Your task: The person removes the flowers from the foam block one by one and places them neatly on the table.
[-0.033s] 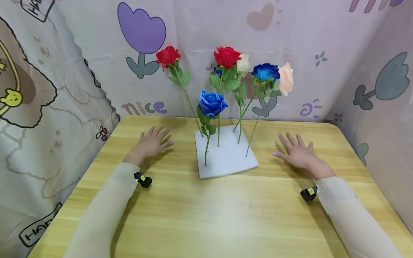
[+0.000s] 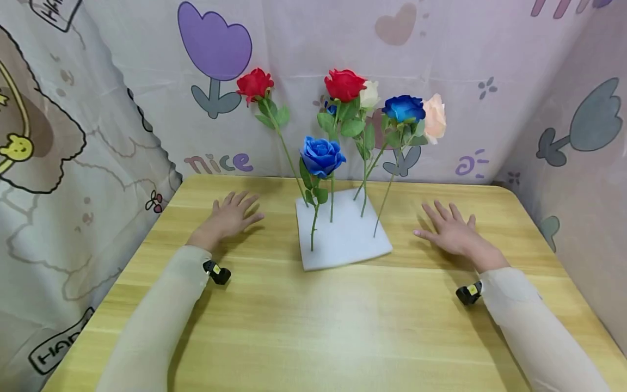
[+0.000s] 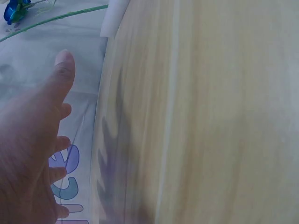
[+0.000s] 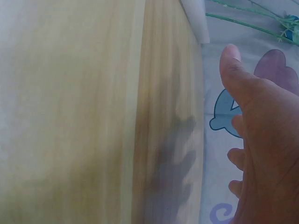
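Note:
My left hand [image 2: 229, 218] is spread palm down, left of a white foam board [image 2: 343, 245]. Its fingers are straight and hold nothing. To the right of the board my right hand [image 2: 450, 231] is spread likewise, holding nothing. Both wrist views show each hand's shadow on the wood, apart from the hand. Several roses stand with stems in the board: a blue rose [image 2: 322, 158] in front, a red rose [image 2: 254, 85] leaning left, another red rose [image 2: 345, 85] near a white rose [image 2: 369, 95], and a darker blue rose [image 2: 404, 110] beside a peach rose [image 2: 434, 120]. Another blue bloom is mostly hidden behind.
The wooden table [image 2: 313, 326] stretches beneath both arms. A printed curtain [image 2: 303, 32] hangs behind its back edge and along both sides. Small black cameras sit at the left wrist [image 2: 216, 272] and the right wrist [image 2: 469, 294].

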Demonstrator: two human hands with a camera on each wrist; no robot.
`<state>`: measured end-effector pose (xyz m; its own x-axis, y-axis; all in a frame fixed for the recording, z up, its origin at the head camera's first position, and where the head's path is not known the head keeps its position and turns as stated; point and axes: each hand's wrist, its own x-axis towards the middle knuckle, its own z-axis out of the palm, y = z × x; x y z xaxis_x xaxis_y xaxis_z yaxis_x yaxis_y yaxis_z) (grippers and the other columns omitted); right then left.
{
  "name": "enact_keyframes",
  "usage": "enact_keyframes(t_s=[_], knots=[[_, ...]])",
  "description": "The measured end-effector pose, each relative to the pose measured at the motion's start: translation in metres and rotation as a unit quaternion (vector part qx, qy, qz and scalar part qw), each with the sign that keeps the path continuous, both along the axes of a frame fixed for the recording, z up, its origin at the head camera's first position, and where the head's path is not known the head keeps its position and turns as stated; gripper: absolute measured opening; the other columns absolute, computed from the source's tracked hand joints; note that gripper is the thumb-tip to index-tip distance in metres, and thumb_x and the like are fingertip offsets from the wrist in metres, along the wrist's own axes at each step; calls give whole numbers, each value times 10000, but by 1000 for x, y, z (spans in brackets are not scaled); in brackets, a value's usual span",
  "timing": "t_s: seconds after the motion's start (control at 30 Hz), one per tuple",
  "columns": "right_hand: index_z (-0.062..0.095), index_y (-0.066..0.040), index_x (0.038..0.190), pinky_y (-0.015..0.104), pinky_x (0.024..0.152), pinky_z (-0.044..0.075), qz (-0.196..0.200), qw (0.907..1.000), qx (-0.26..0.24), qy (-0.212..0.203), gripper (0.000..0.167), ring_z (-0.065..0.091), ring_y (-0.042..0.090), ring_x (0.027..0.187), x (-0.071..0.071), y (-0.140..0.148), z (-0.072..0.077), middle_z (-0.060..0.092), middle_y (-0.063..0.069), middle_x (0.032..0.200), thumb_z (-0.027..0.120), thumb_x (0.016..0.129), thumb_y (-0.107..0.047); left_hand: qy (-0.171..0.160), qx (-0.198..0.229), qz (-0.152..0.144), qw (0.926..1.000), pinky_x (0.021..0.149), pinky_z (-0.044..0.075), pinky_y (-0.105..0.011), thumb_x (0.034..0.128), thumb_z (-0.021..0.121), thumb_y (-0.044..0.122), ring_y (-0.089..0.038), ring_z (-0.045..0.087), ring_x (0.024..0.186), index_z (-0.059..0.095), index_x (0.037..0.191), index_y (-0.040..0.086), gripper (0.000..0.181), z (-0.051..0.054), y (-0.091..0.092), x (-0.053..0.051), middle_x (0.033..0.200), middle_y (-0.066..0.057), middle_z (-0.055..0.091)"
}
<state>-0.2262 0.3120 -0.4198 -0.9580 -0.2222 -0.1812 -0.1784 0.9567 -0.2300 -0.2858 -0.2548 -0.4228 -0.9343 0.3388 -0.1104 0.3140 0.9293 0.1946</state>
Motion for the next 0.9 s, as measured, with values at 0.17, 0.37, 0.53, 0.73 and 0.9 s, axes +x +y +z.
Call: enact_keyframes(t_s=[0.17,0.37,0.53,0.73,0.9], knots=[[25,-210,1591,813,948,-106,-25,10000,-42,-3,889,-71,548,1404,0,0,1,-13,229,1610,390,939,-691,63,63,-8,10000,1023,18,-785,938,310,721,-486,51,1437,199,1579,213,826,-3,1,-2,1614,-171,121],[22,-207,1590,809,953,-108,28,9999,-166,37,895,-84,535,1409,1,-4,1,-28,219,1612,394,937,-693,125,84,-58,9999,1029,22,-779,927,288,742,-487,49,1438,193,1580,206,850,-4,4,0,1615,-172,122],[34,-213,1591,806,972,-74,177,9994,-235,193,896,-60,532,1414,0,-8,-3,-4,222,1612,417,934,-686,158,89,-119,9998,1034,29,-775,932,297,733,-485,51,1438,191,1580,198,847,-5,7,5,1614,-178,118],[108,-157,1588,789,1012,-6,470,9970,-432,438,914,19,524,1422,2,-16,-8,68,231,1606,478,923,-663,191,43,-292,9994,1044,59,-765,937,309,721,-476,72,1439,201,1578,195,836,-6,16,11,1609,-175,142],[145,-130,1582,710,1087,42,806,9916,-848,553,920,63,495,1432,6,-25,-8,103,226,1603,556,914,-610,190,36,-552,9983,1048,72,-760,941,327,711,-477,89,1437,200,1579,212,820,-5,29,16,1606,-167,160]])
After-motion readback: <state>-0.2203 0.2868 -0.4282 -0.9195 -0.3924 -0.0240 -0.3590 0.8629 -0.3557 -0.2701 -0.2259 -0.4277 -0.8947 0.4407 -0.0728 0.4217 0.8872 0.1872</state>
